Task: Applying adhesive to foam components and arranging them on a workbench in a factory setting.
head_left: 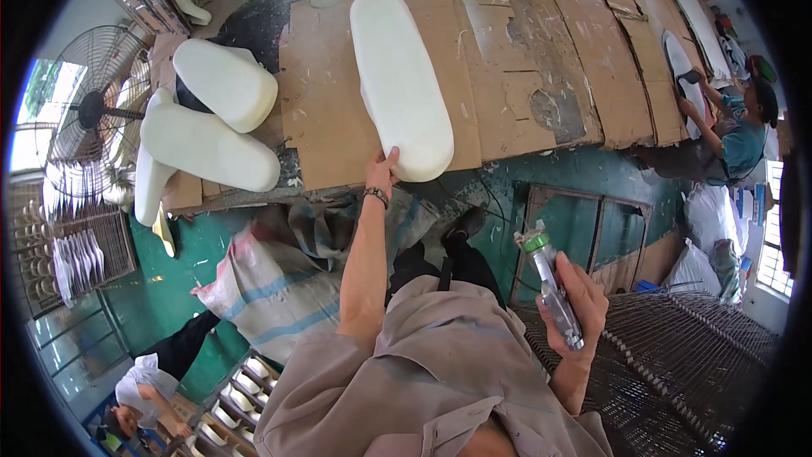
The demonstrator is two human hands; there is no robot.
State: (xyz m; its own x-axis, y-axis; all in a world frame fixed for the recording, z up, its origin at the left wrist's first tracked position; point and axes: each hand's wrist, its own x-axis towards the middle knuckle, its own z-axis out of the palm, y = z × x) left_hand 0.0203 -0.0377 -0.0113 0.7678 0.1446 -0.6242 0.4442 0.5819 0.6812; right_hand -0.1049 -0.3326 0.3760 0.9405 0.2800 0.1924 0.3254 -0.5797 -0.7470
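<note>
Left hand (pixel 382 173): I see it pinching the form (pixel 401 86), fingers partly hidden.
Form: on the worktop (pixel 315 114), near end at its front edge.
Right hand (pixel 583 308): closed around the tool (pixel 551 284).

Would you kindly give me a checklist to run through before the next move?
1. Left hand gripping the long white sole-shaped slab: ok, at its near end.
2. Slab fully supported by the flat brown cardboard: cannot tell.
3. Right hand holding the silver cylindrical tool with green collar: ok.
4. Tool apart from slab: ok.
5. Tool switched on or off: cannot tell.
6. Other rounded white pieces apart from slab: ok, at left.
</note>
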